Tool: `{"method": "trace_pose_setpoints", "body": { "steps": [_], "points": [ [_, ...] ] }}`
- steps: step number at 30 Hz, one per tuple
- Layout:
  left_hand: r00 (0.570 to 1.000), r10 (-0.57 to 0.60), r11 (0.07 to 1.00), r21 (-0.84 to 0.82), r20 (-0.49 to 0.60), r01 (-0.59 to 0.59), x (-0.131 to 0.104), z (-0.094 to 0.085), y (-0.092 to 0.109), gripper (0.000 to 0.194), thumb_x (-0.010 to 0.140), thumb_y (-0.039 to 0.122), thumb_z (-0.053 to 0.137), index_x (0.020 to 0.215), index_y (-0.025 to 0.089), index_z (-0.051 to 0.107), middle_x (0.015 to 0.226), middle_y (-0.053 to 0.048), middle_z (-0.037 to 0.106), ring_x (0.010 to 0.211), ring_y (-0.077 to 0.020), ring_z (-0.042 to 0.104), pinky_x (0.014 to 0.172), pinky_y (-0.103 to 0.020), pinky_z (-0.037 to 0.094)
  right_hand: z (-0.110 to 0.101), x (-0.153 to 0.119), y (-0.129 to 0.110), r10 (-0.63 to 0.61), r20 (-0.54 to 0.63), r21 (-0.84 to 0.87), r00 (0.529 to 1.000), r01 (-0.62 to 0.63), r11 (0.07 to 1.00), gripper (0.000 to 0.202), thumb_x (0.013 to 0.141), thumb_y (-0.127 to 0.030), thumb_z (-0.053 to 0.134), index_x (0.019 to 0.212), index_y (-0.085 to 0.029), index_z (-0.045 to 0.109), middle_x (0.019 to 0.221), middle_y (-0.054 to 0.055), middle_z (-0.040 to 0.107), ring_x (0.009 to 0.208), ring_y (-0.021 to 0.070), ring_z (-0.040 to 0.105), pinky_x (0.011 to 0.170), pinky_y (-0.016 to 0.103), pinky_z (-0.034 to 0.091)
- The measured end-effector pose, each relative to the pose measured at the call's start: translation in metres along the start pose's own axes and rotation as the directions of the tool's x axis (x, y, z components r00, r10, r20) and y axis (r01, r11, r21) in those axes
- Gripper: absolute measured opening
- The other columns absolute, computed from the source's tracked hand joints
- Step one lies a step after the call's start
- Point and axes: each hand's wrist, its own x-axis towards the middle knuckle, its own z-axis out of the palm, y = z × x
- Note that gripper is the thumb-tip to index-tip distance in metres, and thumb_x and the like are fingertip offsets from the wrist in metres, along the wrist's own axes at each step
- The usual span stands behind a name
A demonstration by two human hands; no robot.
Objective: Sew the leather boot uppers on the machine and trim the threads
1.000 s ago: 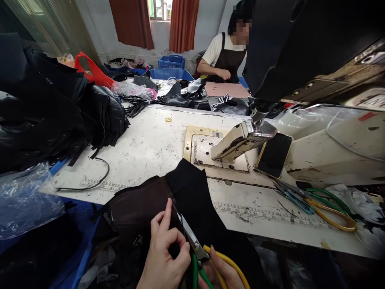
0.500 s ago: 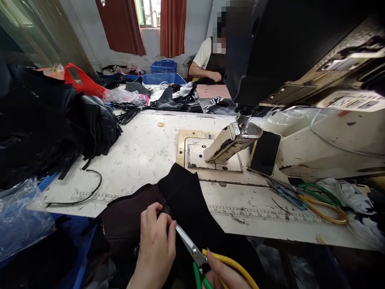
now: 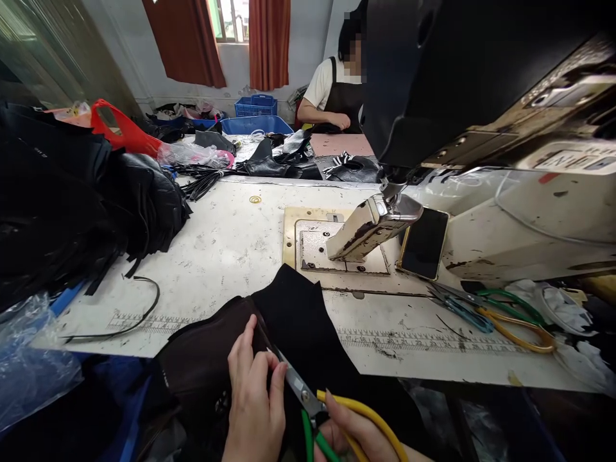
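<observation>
A flat piece of black fabric with a dark brown panel (image 3: 205, 350) lies over the table's front edge. My left hand (image 3: 255, 391) is on the brown panel near its seam, one finger stretched along it, thumb and another finger closed on the material. In my right hand (image 3: 360, 427) are scissors (image 3: 301, 388) with one yellow and one green handle. Their blades point up and left along the seam, and the tips reach in beside my left thumb. How far the blades are apart is hard to see.
Above the fabric stands a post-bed sewing machine (image 3: 370, 228), with a phone (image 3: 423, 244) leaning beside it. More scissors (image 3: 517, 330) lie at right. Stacked black pieces (image 3: 62, 199) and a thin black strip (image 3: 156, 298) are at left. A co-worker (image 3: 332, 96) sits across the table.
The scissors have shifted slightly up and left along the seam. My left hand's upper finger has straightened, and the hand has moved a little. The view has turned slightly.
</observation>
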Motion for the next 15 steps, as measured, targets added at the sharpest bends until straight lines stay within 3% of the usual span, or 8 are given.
{"method": "trace_pose_setpoints", "body": {
  "steps": [5, 15],
  "points": [
    [0.997, -0.061, 0.995, -0.077, 0.036, 0.064, -0.001, -0.003, 0.005, 0.028, 0.100, 0.025, 0.037, 0.075, 0.021, 0.051, 0.165, -0.010, 0.015, 0.141, -0.0341, 0.027, 0.101, -0.061, 0.040, 0.005, 0.009, -0.005, -0.046, 0.093, 0.006, 0.995, 0.046, 0.999, 0.097, 0.083, -0.089, 0.015, 0.061, -0.008, 0.065, 0.041, -0.002, 0.043, 0.034, 0.0058, 0.034, 0.040, 0.022, 0.016],
    [0.957, -0.113, 0.975, -0.154, 0.266, 0.158, 0.002, -0.021, -0.008, 0.031, 0.099, 0.036, 0.039, 0.079, 0.022, 0.058, 0.166, -0.011, 0.008, 0.150, -0.0363, 0.013, 0.106, -0.064, 0.037, 0.014, 0.027, -0.009, -0.104, 0.233, 0.201, 0.967, 0.057, 0.978, 0.101, 0.083, -0.089, 0.014, 0.062, -0.006, 0.066, 0.041, -0.002, 0.043, 0.036, 0.0044, 0.037, 0.041, 0.020, 0.019]
  ]
}}
